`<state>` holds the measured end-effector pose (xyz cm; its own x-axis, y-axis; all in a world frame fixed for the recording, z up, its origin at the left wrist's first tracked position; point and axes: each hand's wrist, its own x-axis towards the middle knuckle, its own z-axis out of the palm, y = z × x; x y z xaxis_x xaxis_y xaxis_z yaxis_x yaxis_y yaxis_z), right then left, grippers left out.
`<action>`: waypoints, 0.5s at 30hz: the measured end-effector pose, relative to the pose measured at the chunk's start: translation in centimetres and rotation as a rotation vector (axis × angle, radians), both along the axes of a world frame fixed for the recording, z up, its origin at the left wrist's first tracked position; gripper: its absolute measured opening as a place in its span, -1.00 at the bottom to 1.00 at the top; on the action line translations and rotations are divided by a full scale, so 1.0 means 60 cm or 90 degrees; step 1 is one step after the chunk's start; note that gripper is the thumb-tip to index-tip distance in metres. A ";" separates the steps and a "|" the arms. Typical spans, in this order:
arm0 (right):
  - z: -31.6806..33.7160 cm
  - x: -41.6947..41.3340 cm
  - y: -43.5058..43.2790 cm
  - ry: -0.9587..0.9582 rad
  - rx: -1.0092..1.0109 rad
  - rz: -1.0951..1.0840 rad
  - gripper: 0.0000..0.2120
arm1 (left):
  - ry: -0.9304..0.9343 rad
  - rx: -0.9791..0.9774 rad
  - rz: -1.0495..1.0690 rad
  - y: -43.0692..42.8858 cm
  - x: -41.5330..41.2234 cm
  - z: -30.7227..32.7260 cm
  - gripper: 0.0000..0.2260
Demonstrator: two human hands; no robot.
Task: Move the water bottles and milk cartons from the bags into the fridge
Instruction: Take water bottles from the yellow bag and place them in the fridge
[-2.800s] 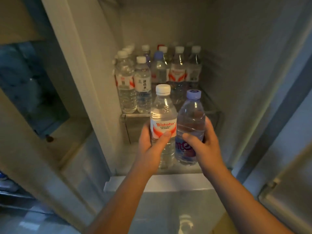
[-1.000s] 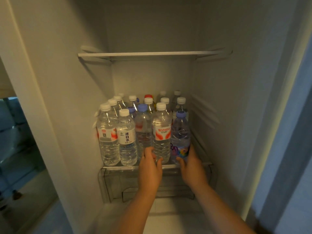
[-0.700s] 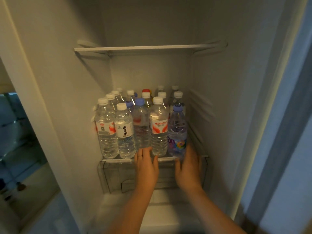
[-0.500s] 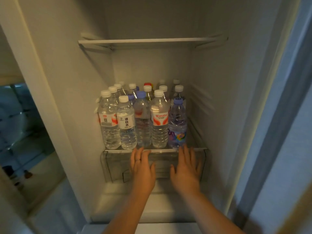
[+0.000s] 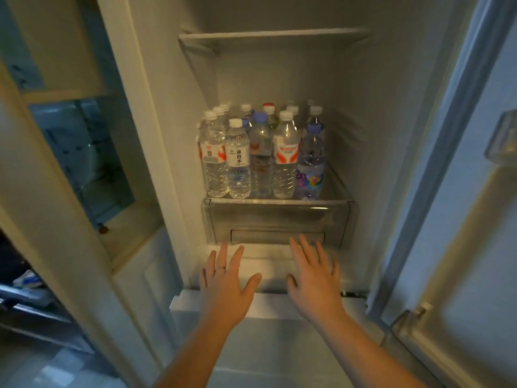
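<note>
Several water bottles stand packed on the fridge's glass shelf (image 5: 340, 189). In the front row, a white-capped bottle with a red and white label (image 5: 285, 155) stands beside a purple-capped bottle (image 5: 311, 161) at the right end. My left hand (image 5: 226, 284) and my right hand (image 5: 313, 278) hover below the shelf, in front of the drawer, palms down, fingers spread, holding nothing. No milk cartons or bags are in view.
A clear drawer (image 5: 277, 222) sits under the bottle shelf. An upper shelf (image 5: 268, 36) spans the fridge above the bottles. The open fridge door (image 5: 475, 219) stands at the right. A cabinet with a glass pane (image 5: 84, 155) is at the left.
Both hands set the two bottles into the front row, let go of them, and drew back and down to below the drawer. The view pulled away from the fridge.
</note>
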<state>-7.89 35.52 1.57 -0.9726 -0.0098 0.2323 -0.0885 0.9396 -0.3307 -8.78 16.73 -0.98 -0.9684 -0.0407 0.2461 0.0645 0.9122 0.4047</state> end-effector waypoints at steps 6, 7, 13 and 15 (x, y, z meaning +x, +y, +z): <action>-0.040 0.178 -0.002 0.037 -0.042 0.042 -0.39 | -0.012 0.008 -0.057 -0.042 0.177 -0.033 -0.29; -0.050 0.210 -0.003 0.042 -0.046 0.041 -0.39 | -0.018 0.005 -0.066 -0.044 0.208 -0.039 -0.29; -0.101 0.376 -0.009 0.050 -0.057 0.012 -0.42 | -0.052 0.024 -0.122 -0.050 0.368 -0.071 -0.31; -0.112 0.429 -0.007 0.039 -0.056 -0.002 -0.41 | -0.070 0.021 -0.139 -0.049 0.415 -0.080 -0.30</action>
